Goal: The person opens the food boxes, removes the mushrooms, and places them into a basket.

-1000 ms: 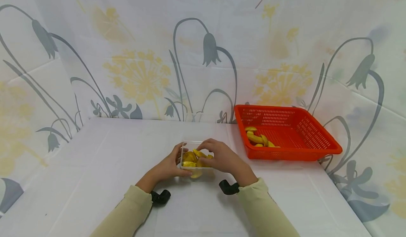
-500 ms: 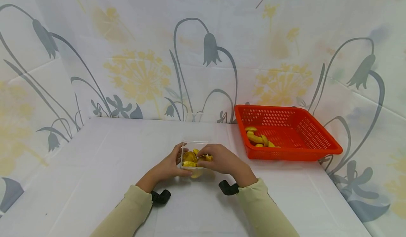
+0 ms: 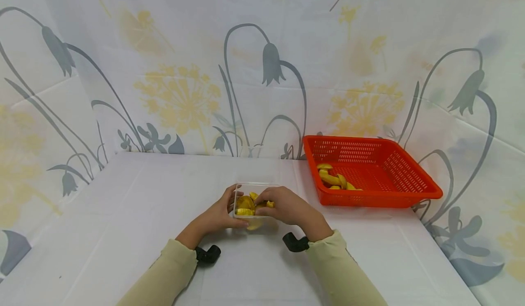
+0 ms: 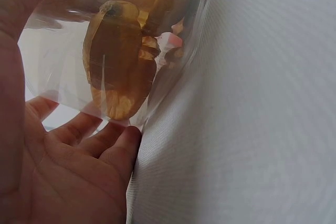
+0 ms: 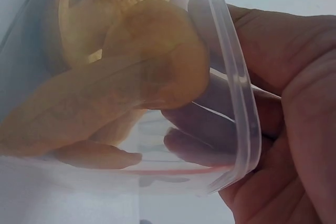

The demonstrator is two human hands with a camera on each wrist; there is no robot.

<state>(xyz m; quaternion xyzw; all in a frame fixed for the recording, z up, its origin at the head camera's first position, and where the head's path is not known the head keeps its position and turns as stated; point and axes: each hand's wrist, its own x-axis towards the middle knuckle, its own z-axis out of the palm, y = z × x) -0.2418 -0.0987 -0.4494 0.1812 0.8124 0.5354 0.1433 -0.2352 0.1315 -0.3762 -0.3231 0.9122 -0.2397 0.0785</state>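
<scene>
A small clear plastic box (image 3: 245, 217) rests on the white table, with several yellow mushrooms (image 3: 246, 202) inside. My left hand (image 3: 219, 212) grips its left side, thumb at the near edge and fingers round the far side. In the left wrist view, those fingers lie against the box wall, and a mushroom (image 4: 118, 61) shows through the plastic. My right hand (image 3: 289, 208) reaches over the right rim, fingers inside, pinching a mushroom that it partly hides. The right wrist view shows its fingers through the wall beside a rounded mushroom cap (image 5: 157, 51).
At the right stands a red perforated basket (image 3: 369, 200) with several yellow mushrooms (image 3: 330, 177) in its left end. Something faint and transparent (image 3: 262, 151) stands by the back curtain. Black camera mounts sit at both wrists.
My right hand has lowered into the box and its fingers have come together on a mushroom. The left hand and the box have stayed in place.
</scene>
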